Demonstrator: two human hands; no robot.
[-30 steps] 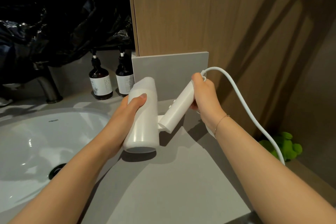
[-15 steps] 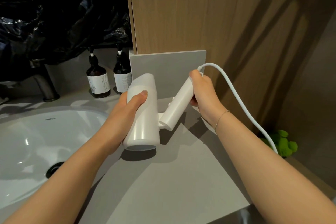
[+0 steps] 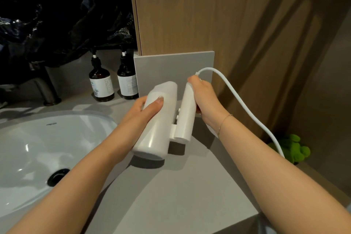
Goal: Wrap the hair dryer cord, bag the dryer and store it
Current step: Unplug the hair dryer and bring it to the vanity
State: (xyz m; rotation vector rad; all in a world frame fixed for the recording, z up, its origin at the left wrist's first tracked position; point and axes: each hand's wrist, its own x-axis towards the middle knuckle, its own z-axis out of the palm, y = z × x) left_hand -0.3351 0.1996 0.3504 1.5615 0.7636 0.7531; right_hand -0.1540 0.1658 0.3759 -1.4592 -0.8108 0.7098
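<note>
The left hand (image 3: pixel 144 112) wraps round the barrel of the white hair dryer (image 3: pixel 157 121), thumb lying along the top and the fingers curled underneath, out of sight. The right hand (image 3: pixel 205 100) grips the dryer's handle (image 3: pixel 187 114) near its far end, fingers closed round it. The handle lies folded nearly alongside the barrel, the two joined at the hinge near the 6 o'clock end. The dryer is held just above the grey desk (image 3: pixel 171 195), at the middle of the view, with its shadow on the surface below.

The white cord (image 3: pixel 245 108) leaves the handle tip at the right hand, arches toward 3 o'clock and drops away behind the right forearm toward 4 o'clock. It hangs loose, not wound.

At 9 o'clock sits a white sink (image 3: pixel 47 148) with a dark drain. Two brown pump bottles (image 3: pixel 114 83) stand side by side at 11 o'clock, with a metal tap (image 3: pixel 47 89) beyond at 10 o'clock. A wooden panel (image 3: pixel 190 15) rises at 12 o'clock, black plastic sheeting (image 3: pixel 57 15) to its left. A green soft toy (image 3: pixel 292 148) lies low at 3 o'clock
</note>
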